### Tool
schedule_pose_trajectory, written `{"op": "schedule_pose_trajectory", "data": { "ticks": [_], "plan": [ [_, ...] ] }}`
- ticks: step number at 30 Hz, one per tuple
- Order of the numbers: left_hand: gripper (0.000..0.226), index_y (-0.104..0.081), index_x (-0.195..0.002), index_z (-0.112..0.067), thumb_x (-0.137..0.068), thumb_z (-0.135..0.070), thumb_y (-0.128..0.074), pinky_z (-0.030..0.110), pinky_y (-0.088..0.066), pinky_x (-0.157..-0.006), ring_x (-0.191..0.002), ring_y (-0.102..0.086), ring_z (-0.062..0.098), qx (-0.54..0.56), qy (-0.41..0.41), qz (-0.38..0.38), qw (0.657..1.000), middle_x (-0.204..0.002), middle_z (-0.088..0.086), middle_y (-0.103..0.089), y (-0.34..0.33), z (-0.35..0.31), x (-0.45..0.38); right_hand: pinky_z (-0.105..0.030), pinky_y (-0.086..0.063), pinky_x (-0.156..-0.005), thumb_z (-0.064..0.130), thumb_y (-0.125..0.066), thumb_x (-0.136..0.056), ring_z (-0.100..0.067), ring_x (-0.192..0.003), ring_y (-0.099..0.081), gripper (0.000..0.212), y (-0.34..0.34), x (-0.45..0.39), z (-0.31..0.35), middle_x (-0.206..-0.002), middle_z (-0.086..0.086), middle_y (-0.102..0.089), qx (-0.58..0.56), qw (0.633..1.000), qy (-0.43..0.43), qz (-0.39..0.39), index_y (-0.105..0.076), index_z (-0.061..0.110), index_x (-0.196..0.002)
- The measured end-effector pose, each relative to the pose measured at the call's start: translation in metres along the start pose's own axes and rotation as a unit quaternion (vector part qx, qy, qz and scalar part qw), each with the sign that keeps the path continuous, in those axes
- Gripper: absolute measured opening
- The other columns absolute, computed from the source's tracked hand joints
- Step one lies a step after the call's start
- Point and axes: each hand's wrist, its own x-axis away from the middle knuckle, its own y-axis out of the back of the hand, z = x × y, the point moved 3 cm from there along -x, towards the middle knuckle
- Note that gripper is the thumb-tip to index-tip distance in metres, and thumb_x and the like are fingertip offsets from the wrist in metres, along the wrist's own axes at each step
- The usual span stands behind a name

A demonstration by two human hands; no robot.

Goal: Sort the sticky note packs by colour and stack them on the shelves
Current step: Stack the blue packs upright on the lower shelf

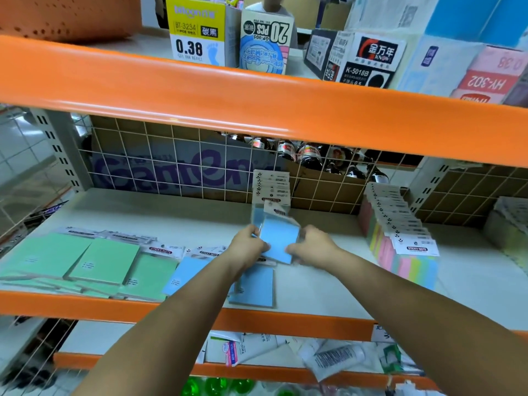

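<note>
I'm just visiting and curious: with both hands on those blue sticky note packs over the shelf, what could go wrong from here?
1. Both the left hand and right hand grip several blue packs at once; one might slip out and fall.
2. A blue pack lies at the shelf's orange front edge, right under the forearms, so a sleeve-less arm could nudge it off.
3. The upright multicolour packs stand close by the right arm and might topple.

Orange-edged metal shelving (257,110) with grey perforated uprights (57,150), white wire-grid back panel (171,167); pale tiled floor (23,155) at left.
</note>
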Motion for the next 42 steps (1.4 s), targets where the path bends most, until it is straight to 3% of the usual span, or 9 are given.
{"op": "schedule_pose_trajectory", "data": {
  "ticks": [2,4,7,11,13,19,24,31,42],
  "plan": [
    [0.016,-0.047,-0.086,-0.017,-0.086,-0.007,-0.059,0.031,-0.042,-0.067,-0.075,-0.052,0.024,0.011,-0.010,-0.008,1.000,-0.092,0.015,-0.061,0.001,-0.001,-0.003,-0.028,-0.043,-0.054,0.019,-0.065,-0.086,-0.023,-0.068,-0.058,0.019,-0.006,-0.005,-0.001,-0.080,-0.013,-0.062,-0.055,0.998,-0.021,0.015,-0.047,0.012,-0.082],
    [0.015,-0.049,-0.095,-0.014,-0.087,-0.005,-0.058,0.031,-0.041,-0.065,-0.073,-0.050,0.023,0.014,-0.025,-0.021,0.999,-0.090,0.012,-0.058,0.001,-0.002,-0.007,-0.031,-0.041,-0.058,0.014,-0.063,-0.088,-0.024,-0.064,-0.054,0.024,-0.010,-0.010,-0.001,-0.069,-0.010,-0.054,-0.084,0.996,-0.019,0.026,-0.044,0.013,-0.073],
    [0.018,-0.053,-0.103,-0.013,-0.086,-0.010,-0.059,0.034,-0.047,-0.071,-0.078,-0.056,0.028,-0.029,-0.054,-0.064,0.996,-0.096,0.011,-0.060,0.001,-0.006,-0.014,-0.031,-0.047,-0.060,0.015,-0.061,-0.091,-0.021,-0.065,-0.058,0.027,-0.012,-0.015,0.003,-0.073,-0.003,-0.054,-0.077,0.997,0.001,-0.006,-0.042,0.018,-0.072],
    [0.019,-0.054,-0.106,-0.016,-0.088,-0.023,-0.050,0.032,-0.045,-0.073,-0.093,-0.058,0.034,-0.228,-0.096,-0.141,0.959,-0.101,0.009,-0.064,0.003,-0.014,-0.017,-0.029,-0.046,-0.069,0.021,-0.060,-0.091,-0.029,-0.092,-0.065,0.008,-0.015,-0.022,0.012,-0.100,-0.010,-0.065,-0.024,0.997,0.034,-0.069,-0.055,0.016,-0.094],
    [0.023,-0.053,-0.109,-0.013,-0.091,-0.025,-0.046,0.034,-0.042,-0.082,-0.100,-0.057,0.034,-0.318,-0.109,-0.165,0.927,-0.107,0.012,-0.064,0.002,-0.017,-0.019,-0.027,-0.041,-0.069,0.021,-0.058,-0.091,-0.031,-0.096,-0.063,0.024,-0.017,-0.027,0.014,-0.110,-0.013,-0.064,-0.017,0.996,0.032,-0.087,-0.055,0.009,-0.112],
    [0.033,-0.044,-0.122,-0.009,-0.096,-0.028,-0.040,0.036,-0.035,-0.092,-0.118,-0.049,0.029,-0.489,-0.102,-0.178,0.848,-0.125,0.013,-0.055,-0.006,-0.010,-0.032,-0.035,-0.049,-0.078,0.022,-0.056,-0.095,-0.035,-0.102,-0.060,0.029,-0.027,-0.037,0.014,-0.115,-0.017,-0.062,0.024,0.994,0.027,-0.103,-0.049,0.006,-0.119],
    [0.031,-0.042,-0.122,-0.010,-0.094,-0.022,-0.040,0.036,-0.032,-0.090,-0.116,-0.051,0.028,-0.499,-0.091,-0.181,0.843,-0.120,0.012,-0.060,-0.007,-0.005,-0.036,-0.036,-0.050,-0.077,0.026,-0.055,-0.096,-0.035,-0.100,-0.061,0.030,-0.033,-0.040,0.010,-0.112,-0.017,-0.063,0.068,0.990,0.028,-0.120,-0.048,0.006,-0.118],
    [0.023,-0.059,-0.109,-0.015,-0.092,-0.020,-0.043,0.036,-0.032,-0.091,-0.112,-0.051,0.025,-0.526,-0.067,-0.173,0.830,-0.113,0.008,-0.063,0.001,0.003,-0.043,-0.035,-0.049,-0.076,0.030,-0.056,-0.096,-0.034,-0.103,-0.061,0.034,-0.035,-0.044,0.006,-0.114,-0.017,-0.062,0.083,0.990,0.014,-0.113,-0.049,0.004,-0.116],
    [0.023,-0.063,-0.100,-0.014,-0.094,-0.022,-0.042,0.033,-0.032,-0.085,-0.102,-0.055,0.026,-0.509,-0.050,-0.168,0.843,-0.106,0.007,-0.065,0.006,0.002,-0.045,-0.029,-0.042,-0.069,0.030,-0.059,-0.094,-0.031,-0.097,-0.061,0.026,-0.038,-0.054,-0.001,-0.107,-0.013,-0.064,0.064,0.993,-0.004,-0.097,-0.059,0.008,-0.107]
  ]
}}
